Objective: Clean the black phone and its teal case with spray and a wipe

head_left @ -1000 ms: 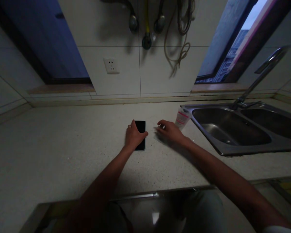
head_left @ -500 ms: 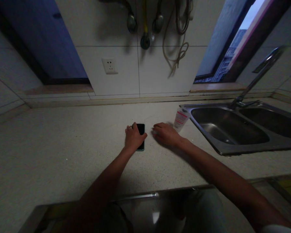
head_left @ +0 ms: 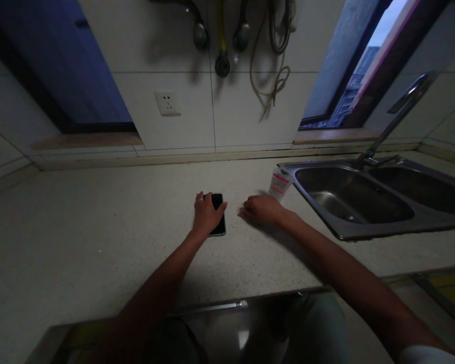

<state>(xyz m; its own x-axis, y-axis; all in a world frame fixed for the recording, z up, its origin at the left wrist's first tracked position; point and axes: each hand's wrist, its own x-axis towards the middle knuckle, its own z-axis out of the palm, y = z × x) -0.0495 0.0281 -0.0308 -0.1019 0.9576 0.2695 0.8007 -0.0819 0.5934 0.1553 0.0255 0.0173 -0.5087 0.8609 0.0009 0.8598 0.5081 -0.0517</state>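
White tiled wall [head_left: 250, 108] with a socket [head_left: 167, 103] fills the upper middle of the frame, above a pale tabletop [head_left: 136, 237]; I have a steel sink [head_left: 382, 230] at the right. Near the centre lies a dark-screened phone [head_left: 220, 225], flat, and I can make out no brand on it. My left hand [head_left: 208, 215] grasps it across its width, thumb at the right edge. My right hand [head_left: 263, 208] is just beside it, fingers curled; I cannot tell whether they hold anything. Behind that hand, a clear cup [head_left: 279, 183] carries pinkish-red print, too small for me to read.
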